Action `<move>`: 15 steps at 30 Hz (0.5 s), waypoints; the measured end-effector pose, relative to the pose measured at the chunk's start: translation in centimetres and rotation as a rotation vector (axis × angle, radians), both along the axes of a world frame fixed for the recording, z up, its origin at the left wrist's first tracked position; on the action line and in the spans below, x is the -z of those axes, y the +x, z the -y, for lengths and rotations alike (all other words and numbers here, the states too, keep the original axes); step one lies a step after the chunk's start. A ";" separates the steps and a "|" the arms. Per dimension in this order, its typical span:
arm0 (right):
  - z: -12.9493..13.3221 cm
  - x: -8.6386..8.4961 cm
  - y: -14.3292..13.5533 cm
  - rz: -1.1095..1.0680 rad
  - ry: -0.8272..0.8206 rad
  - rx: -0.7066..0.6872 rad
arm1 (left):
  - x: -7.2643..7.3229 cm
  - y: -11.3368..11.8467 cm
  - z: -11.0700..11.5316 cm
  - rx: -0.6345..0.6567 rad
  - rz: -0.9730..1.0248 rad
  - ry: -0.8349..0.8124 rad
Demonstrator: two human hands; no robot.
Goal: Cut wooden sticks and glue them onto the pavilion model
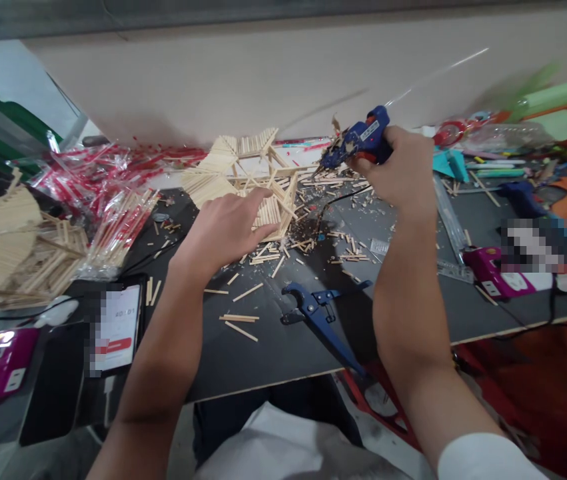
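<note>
My left hand rests at the front of a small wooden stick model, its thumb and forefinger spread over the model's lower part. Whether those fingers grip a piece is hidden. My right hand is wrapped round a blue glue gun, held up to the right of the model with its nozzle pointing down and left. Dark residue clings to the gun's front. Short cut sticks lie scattered below the model. Blue cutting pliers lie near the table's front edge.
Another stick model stands at the far left, beside plastic-wrapped stick bundles. A phone lies at the front left. Magenta power sockets and a clear ruler are on the right. A wall rises behind the table.
</note>
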State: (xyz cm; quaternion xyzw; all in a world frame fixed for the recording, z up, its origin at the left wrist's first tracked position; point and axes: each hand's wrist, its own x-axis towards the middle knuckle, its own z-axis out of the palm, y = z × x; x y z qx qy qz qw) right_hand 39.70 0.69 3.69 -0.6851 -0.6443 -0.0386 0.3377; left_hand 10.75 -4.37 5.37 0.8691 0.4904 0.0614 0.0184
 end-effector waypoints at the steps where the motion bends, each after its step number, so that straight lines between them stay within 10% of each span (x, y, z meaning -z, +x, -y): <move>1: 0.0 0.1 0.1 -0.010 -0.013 -0.004 | -0.2 -0.3 0.0 -0.004 0.015 -0.006; 9: 1.1 1.5 1.6 0.001 -0.149 0.086 | -2.4 -3.8 0.6 -0.072 0.221 -0.031; 15: 2.9 6.1 1.8 0.018 -0.402 0.143 | -3.7 -6.1 1.8 -0.155 0.341 -0.015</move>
